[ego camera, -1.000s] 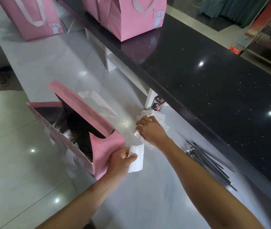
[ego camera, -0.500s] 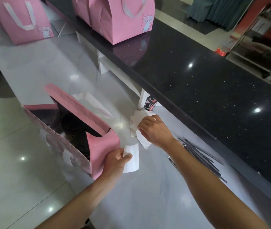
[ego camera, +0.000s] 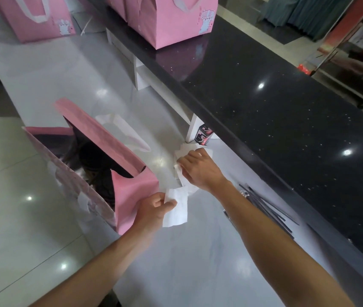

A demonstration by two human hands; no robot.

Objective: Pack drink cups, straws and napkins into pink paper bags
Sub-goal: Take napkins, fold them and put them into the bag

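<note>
An open pink paper bag (ego camera: 132,191) stands at the front edge of the white counter (ego camera: 65,69), dark cups inside it. My left hand (ego camera: 154,209) sits at the bag's near corner and pinches a folded white napkin (ego camera: 176,213). My right hand (ego camera: 200,169) rests on a small pile of white napkins (ego camera: 185,151) just right of the bag, fingers closed on the top sheet. A bunch of wrapped dark straws (ego camera: 262,209) lies on the counter under my right forearm.
A raised black counter (ego camera: 264,107) runs along the right, a packed pink bag (ego camera: 171,21) on it. Another pink bag (ego camera: 34,18) stands far left on the white counter. A small dark box (ego camera: 203,135) sits by a white support. Tiled floor lies left.
My right hand has shifted slightly on the napkin pile and gathered a sheet. My left hand keeps its napkin at the bag's corner.
</note>
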